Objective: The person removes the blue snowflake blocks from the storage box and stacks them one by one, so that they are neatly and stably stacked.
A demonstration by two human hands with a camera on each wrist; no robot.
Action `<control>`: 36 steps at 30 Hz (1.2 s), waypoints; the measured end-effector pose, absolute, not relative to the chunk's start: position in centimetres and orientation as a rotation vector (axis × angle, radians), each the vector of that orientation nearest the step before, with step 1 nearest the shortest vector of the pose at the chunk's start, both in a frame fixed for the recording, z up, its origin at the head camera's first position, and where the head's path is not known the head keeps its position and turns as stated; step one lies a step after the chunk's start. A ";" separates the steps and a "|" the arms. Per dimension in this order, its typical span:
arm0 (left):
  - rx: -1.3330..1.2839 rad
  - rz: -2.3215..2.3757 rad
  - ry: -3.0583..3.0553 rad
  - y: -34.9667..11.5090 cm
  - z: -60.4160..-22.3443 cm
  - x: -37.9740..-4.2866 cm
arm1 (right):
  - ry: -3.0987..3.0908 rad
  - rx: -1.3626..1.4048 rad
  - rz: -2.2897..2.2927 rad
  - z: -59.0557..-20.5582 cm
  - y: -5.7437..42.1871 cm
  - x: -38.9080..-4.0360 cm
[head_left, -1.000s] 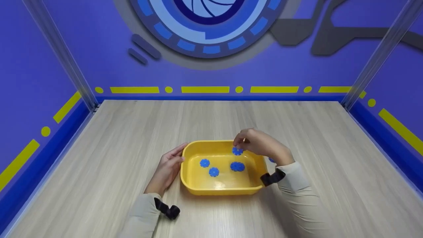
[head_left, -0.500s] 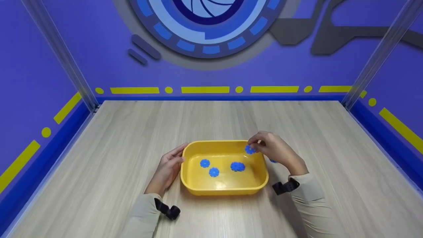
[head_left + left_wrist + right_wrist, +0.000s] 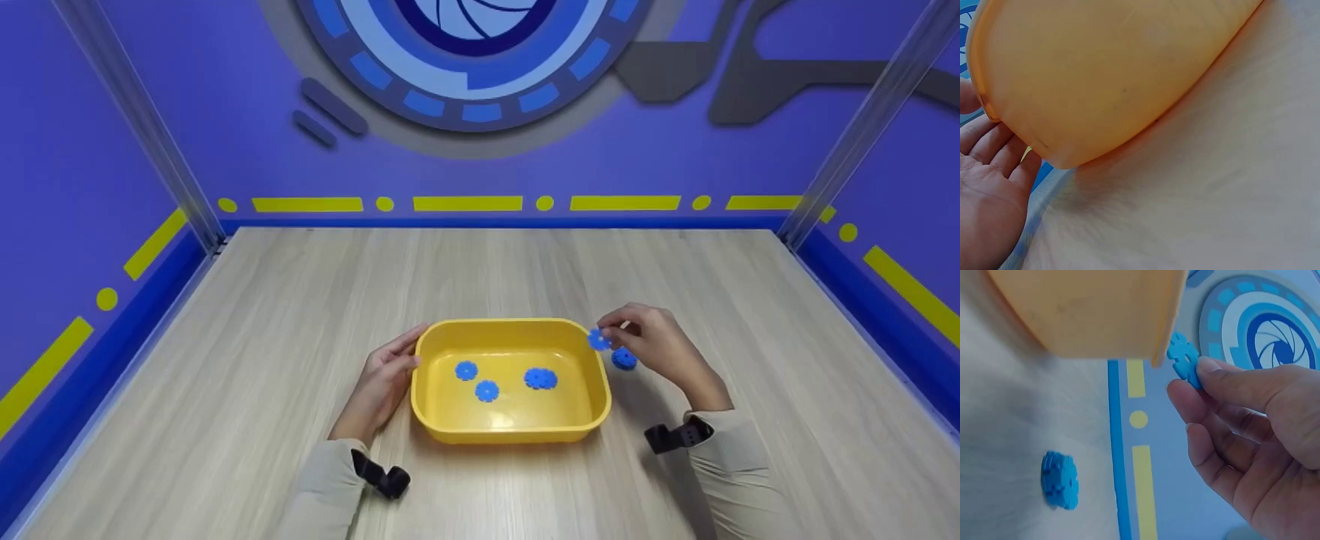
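In the head view a yellow plastic tub (image 3: 510,436) stands on the table, with several blue notched discs inside, among them a single disc (image 3: 487,391) and an overlapping pair (image 3: 540,378). My left hand (image 3: 381,384) holds the tub's left side, thumb at the rim and fingers along the outer wall (image 3: 1100,84). Between thumb and forefinger my right hand (image 3: 660,345) pinches one blue snowflake-shaped disc (image 3: 1184,359) by its edge, at the tub's far right corner. Just below that hand, outside the tub, a small stack of blue discs (image 3: 1061,481) sits on the table.
The wood-grain table (image 3: 330,300) is bounded by a blue-purple back wall (image 3: 465,176) and side walls with yellow markings. Metal posts (image 3: 862,127) rise at its far corners. Black cameras (image 3: 679,435) are strapped to both wrists.
My right hand has moved right with the pinched disc, from over the tub to its right rim, uncovering the stack on the table. The left hand and tub have stayed in place.
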State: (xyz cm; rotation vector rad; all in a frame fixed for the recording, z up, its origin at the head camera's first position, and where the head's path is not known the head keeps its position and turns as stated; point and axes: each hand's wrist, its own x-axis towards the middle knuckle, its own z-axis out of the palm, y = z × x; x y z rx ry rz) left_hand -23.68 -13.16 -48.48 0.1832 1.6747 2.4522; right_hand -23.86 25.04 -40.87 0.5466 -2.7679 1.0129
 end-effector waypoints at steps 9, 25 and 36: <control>0.176 2.448 1.670 -13.1 -48.5 -23.7 | -2.815 0.439 1.052 -41.8 27.0 -24.2; 0.178 2.459 1.657 -13.1 -48.4 -23.7 | -2.940 0.228 1.039 -44.1 28.6 -24.8; 0.165 2.474 1.658 -13.0 -48.5 -23.7 | -3.000 0.081 1.102 -44.5 28.5 -24.9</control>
